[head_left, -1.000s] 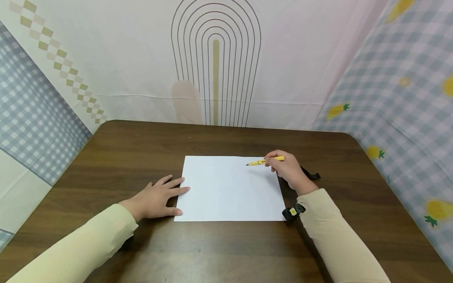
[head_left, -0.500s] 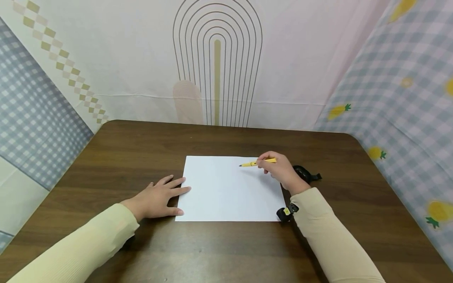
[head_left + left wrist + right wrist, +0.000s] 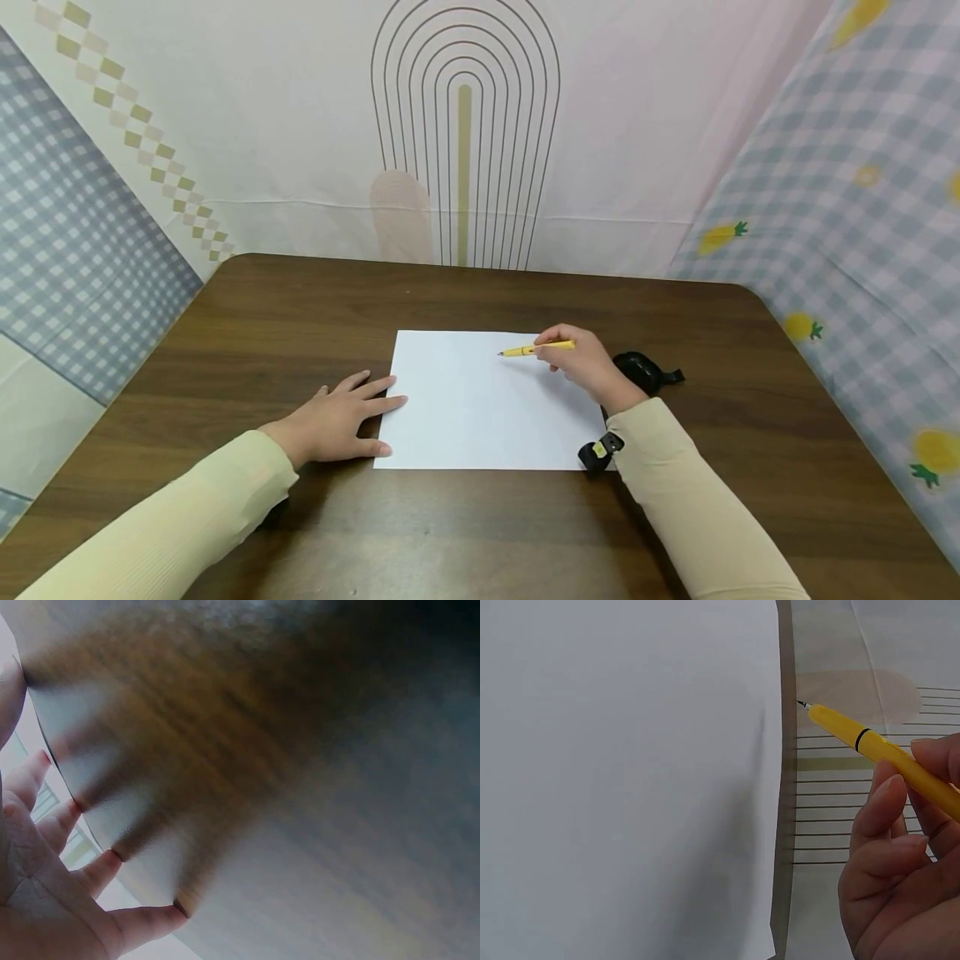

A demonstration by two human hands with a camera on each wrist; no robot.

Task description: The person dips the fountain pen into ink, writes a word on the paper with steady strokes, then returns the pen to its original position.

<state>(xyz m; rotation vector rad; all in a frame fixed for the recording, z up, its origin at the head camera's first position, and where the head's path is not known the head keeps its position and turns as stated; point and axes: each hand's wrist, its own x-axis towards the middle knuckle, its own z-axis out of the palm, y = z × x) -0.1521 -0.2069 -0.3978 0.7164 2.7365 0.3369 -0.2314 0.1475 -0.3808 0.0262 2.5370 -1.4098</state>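
A white sheet of paper (image 3: pixel 457 433) lies on the brown table, and no marks show on it. My left hand (image 3: pixel 330 425) is spread flat at the sheet's left edge, some fingertips resting on the paper; the left wrist view shows the fingers (image 3: pixel 97 874) stretched out and apart on the table surface. My right hand (image 3: pixel 585 362) pinches a yellow pen (image 3: pixel 517 351) between thumb and fingers, over the sheet's upper right part. In the right wrist view the pen (image 3: pixel 877 747) has a black ring and a fine tip, which stands clear of the paper.
A black object with a strap (image 3: pixel 641 371) shows behind my right wrist, partly hidden by it. Another small black device (image 3: pixel 598 452) hangs by the right cuff. The wooden table (image 3: pixel 420 533) ends at a patterned cloth wall (image 3: pixel 300 150) at the back.
My right hand has moved left over the paper with the pen, and slightly nearer to me. The left hand keeps its place at the sheet's edge.
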